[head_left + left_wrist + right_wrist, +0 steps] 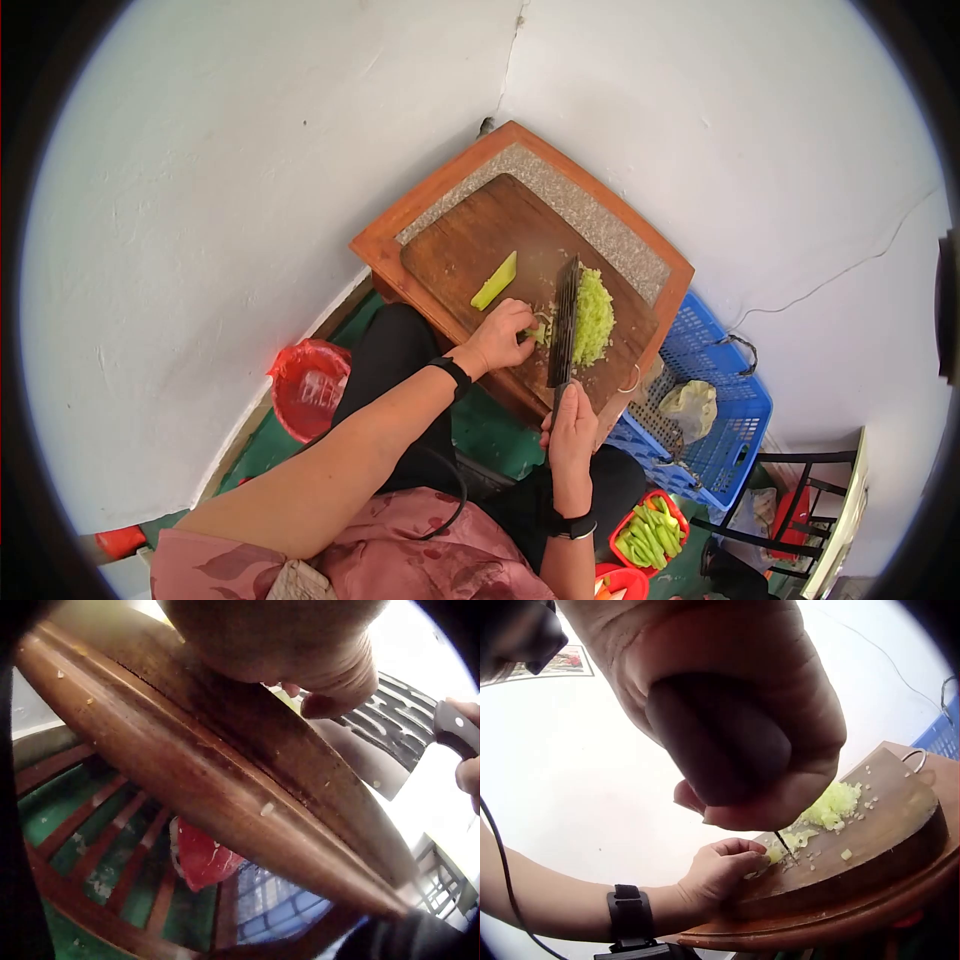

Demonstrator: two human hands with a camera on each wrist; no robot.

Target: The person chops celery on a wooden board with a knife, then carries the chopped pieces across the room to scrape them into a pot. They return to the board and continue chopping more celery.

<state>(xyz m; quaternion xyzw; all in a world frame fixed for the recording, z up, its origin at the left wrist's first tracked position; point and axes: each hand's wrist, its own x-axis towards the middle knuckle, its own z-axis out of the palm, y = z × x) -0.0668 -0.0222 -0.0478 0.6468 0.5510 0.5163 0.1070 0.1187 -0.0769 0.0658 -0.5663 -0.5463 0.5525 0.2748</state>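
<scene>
While the left grip point(499, 338) pinches green vegetable point(775, 855), the right grip point(572, 432) holds a knife point(563, 335).

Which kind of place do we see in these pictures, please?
Probably a food-preparation corner, perhaps in a home: a small table bears a cutting board with chopped green vegetable, and a blue basket stands beside it.
</scene>
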